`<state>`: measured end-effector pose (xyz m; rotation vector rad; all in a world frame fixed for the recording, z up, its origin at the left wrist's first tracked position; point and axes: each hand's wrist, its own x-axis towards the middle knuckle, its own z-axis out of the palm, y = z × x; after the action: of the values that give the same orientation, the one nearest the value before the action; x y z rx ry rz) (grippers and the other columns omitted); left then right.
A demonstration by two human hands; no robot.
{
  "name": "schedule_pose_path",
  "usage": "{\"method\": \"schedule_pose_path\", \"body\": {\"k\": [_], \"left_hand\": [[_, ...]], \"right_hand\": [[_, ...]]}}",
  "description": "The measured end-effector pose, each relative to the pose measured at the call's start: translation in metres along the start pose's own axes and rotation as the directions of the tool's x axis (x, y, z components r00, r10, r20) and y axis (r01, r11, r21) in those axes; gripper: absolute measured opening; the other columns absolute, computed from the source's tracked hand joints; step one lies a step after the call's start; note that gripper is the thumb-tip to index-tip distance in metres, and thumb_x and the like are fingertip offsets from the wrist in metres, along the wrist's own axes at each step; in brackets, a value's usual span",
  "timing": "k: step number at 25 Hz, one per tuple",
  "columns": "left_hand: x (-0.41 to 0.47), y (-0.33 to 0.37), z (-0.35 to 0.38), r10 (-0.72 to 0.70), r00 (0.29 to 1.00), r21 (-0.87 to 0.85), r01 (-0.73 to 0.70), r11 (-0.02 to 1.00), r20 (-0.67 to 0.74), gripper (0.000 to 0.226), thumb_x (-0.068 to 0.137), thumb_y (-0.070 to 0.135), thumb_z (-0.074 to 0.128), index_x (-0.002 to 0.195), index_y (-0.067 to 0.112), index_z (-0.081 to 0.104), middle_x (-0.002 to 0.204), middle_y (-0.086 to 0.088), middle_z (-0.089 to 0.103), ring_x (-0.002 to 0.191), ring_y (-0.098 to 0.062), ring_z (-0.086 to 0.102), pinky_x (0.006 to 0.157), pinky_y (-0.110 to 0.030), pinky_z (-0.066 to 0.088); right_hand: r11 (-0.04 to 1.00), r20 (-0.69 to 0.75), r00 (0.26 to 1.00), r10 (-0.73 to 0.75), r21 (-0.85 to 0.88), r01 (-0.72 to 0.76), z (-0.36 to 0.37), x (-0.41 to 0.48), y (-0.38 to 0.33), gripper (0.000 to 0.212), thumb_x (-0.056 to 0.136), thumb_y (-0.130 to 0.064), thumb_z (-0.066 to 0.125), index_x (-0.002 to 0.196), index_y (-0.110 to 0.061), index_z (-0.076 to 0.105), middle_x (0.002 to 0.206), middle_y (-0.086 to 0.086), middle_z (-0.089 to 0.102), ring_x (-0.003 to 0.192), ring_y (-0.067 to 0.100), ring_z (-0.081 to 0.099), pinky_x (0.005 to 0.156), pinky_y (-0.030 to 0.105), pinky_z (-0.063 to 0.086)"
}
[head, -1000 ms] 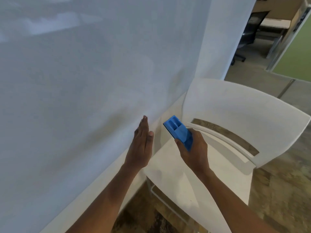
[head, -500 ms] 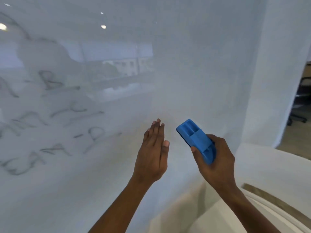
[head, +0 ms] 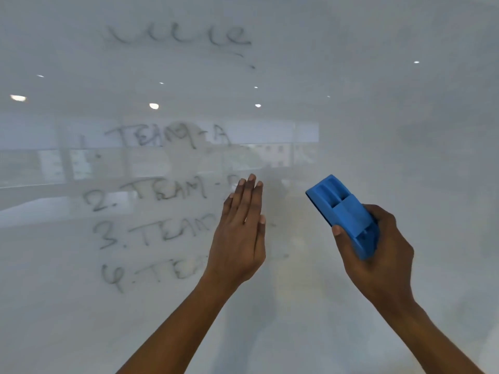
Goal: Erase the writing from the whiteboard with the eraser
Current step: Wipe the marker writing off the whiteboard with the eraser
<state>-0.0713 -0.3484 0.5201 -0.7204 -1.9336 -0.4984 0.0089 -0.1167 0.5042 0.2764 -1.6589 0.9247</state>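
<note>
A glossy whiteboard (head: 378,117) fills the whole view. Dark marker writing (head: 151,190) runs down its left half: a scribbled title at the top and a numbered list of "TEAM" lines below. My right hand (head: 378,255) is closed around a blue plastic eraser (head: 343,211), held a little off the board, to the right of the writing. My left hand (head: 240,233) is raised flat with fingers together and holds nothing; it covers the right ends of the lower list lines.
Ceiling lights and windows are reflected in the board's upper and middle left. The right half of the board carries no writing.
The view has swung up and left from the white chair to face the board squarely. Both hands have risen with it, the right one keeping the eraser.
</note>
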Motion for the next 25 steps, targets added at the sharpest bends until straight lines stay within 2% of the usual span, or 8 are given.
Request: {"method": "schedule_pose_path", "body": {"k": [5,9,12,14,16,20,23,25], "left_hand": [[0.0,-0.057,-0.094,-0.038,0.996,0.238,0.057,0.97,-0.083,0.071,0.109,0.034,0.039,0.168,0.009,0.01,0.177,-0.005,0.005,0.164,-0.017,0.001,0.134,-0.034,0.003],[-0.004,-0.093,-0.162,-0.037,0.991,0.403,0.088,0.911,-0.131,0.071,0.11,0.042,0.032,0.167,0.005,0.012,0.177,-0.008,0.007,0.164,-0.019,0.002,0.134,-0.036,0.004],[-0.004,-0.112,-0.201,-0.05,0.982,0.459,0.13,0.879,-0.183,0.071,0.11,0.045,0.028,0.167,0.005,0.013,0.177,-0.009,0.007,0.164,-0.019,0.002,0.134,-0.036,0.004],[-0.005,-0.121,-0.219,-0.06,0.977,0.481,0.154,0.863,-0.206,0.071,0.11,0.046,0.027,0.167,0.006,0.013,0.177,-0.009,0.007,0.164,-0.02,0.002,0.134,-0.037,0.005],[-0.006,-0.129,-0.233,-0.064,0.975,0.503,0.166,0.848,-0.214,0.071,0.11,0.047,0.026,0.167,0.007,0.011,0.177,-0.008,0.006,0.164,-0.019,0.001,0.134,-0.037,0.004],[-0.009,-0.142,-0.244,-0.08,0.97,0.518,0.191,0.834,-0.229,0.072,0.11,0.049,0.025,0.167,0.008,0.009,0.177,-0.007,0.005,0.164,-0.018,0.0,0.134,-0.036,0.003],[-0.01,-0.15,-0.245,-0.091,0.967,0.513,0.205,0.834,-0.237,0.073,0.11,0.052,0.02,0.167,0.009,0.009,0.177,-0.007,0.006,0.164,-0.017,0.0,0.134,-0.037,0.004],[-0.01,-0.155,-0.246,-0.092,0.966,0.513,0.208,0.833,-0.241,0.074,0.109,0.055,0.016,0.167,0.009,0.008,0.177,-0.006,0.005,0.164,-0.017,0.0,0.134,-0.035,0.002]], "right_hand": [[0.995,0.024,0.996,-0.08,0.069,0.078,0.036,0.02,-0.045,0.052,0.085,-0.037,0.074,0.126,-0.017,0.05,0.103,-0.016,0.058,0.094,-0.012,0.059,0.069,0.005,0.048],[0.987,0.036,0.992,-0.125,0.102,0.121,0.066,0.029,-0.074,0.057,0.085,-0.047,0.073,0.128,-0.018,0.05,0.107,-0.011,0.059,0.086,0.007,0.058,0.067,0.013,0.049],[0.978,0.04,0.986,-0.162,0.138,0.155,0.087,0.034,-0.094,0.056,0.087,-0.048,0.075,0.128,-0.018,0.05,0.11,-0.01,0.059,0.091,0.019,0.061,0.07,0.026,0.054],[0.971,0.067,0.98,-0.188,0.16,0.176,0.098,0.037,-0.106,0.058,0.085,-0.045,0.075,0.129,-0.017,0.051,0.112,-0.008,0.06,0.095,0.022,0.064,0.071,0.026,0.055],[0.962,0.08,0.973,-0.218,0.188,0.2,0.11,0.04,-0.119,0.058,0.086,-0.046,0.076,0.13,-0.017,0.051,0.114,-0.009,0.06,0.097,0.021,0.064,0.071,0.022,0.055],[0.94,0.087,0.957,-0.277,0.23,0.251,0.13,0.046,-0.144,0.059,0.086,-0.047,0.078,0.131,-0.021,0.049,0.117,-0.014,0.058,0.101,0.016,0.062,0.08,0.045,0.06],[0.913,0.072,0.931,-0.357,0.237,0.331,0.141,0.049,-0.158,0.055,0.085,-0.044,0.075,0.129,-0.025,0.049,0.113,-0.026,0.05,0.103,-0.006,0.054,0.085,0.04,0.055],[0.902,0.058,0.919,-0.391,0.222,0.37,0.148,0.052,-0.164,0.056,0.084,-0.043,0.074,0.129,-0.023,0.049,0.114,-0.023,0.05,0.101,-0.01,0.048,0.088,0.035,0.05]]}}
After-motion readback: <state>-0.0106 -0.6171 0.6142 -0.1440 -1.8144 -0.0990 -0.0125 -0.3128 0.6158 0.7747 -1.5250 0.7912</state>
